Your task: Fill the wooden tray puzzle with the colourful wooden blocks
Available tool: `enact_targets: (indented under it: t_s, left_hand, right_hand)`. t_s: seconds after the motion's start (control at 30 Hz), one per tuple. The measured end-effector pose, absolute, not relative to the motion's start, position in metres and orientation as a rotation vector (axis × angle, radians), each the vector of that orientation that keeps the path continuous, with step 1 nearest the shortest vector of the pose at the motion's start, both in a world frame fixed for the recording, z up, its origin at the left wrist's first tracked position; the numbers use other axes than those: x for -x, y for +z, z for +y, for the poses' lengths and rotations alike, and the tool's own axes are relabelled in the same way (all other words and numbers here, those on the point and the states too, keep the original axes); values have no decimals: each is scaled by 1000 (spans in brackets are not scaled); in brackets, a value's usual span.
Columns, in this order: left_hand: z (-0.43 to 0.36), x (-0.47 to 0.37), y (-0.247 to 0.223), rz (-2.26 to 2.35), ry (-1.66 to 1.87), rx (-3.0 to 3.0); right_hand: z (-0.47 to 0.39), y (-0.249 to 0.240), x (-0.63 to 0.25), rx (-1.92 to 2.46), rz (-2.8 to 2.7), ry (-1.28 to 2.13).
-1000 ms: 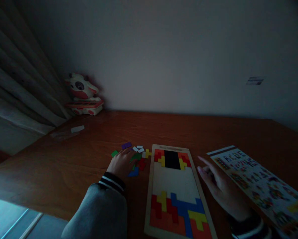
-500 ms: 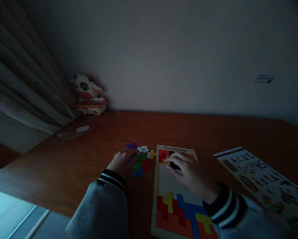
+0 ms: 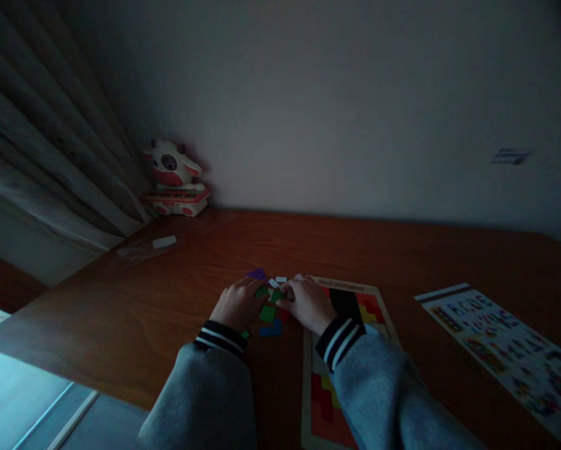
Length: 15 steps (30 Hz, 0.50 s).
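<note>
My left hand rests at the left side of a small pile of puzzle pieces, its fingers and thumb apart. A green piece shows between them, and a second green piece lies just beyond the thumb. My right hand reaches across the wooden puzzle board to the pile's right side. Its thumb and fingertips are bent together beside another green piece; whatever they hold is hidden. Near both hands lie a blue piece, a purple piece, white pieces and a partly covered red piece.
Coloured pieces fill parts of the board, around a dark section. A printed pattern sheet lies to the right. A toy cow with a keyboard stands at the back left, near a clear plastic bag. The wall closes off the table's back.
My right hand has moved left from the board's upper part to the loose pieces, now covering the yellow one there. My left hand stays by the pile. The view has shifted slightly.
</note>
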State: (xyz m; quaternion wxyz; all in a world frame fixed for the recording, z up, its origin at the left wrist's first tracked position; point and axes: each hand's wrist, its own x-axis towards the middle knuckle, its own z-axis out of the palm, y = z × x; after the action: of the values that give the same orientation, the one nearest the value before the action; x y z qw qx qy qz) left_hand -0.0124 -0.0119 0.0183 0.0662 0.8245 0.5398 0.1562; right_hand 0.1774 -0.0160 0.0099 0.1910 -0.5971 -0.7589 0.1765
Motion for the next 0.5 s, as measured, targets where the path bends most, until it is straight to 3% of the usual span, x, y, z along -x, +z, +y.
enact_targets:
  t_s: [0.33,0.5]
  left_hand:
    - [-15,9,23,1552,939,-2466]
    - [-20,-4,22,1329,1016,-2551]
  right_hand:
    - [-16,14,-171,1555,-2020,702]
    - [-48,37,-219,1460,-1963,628]
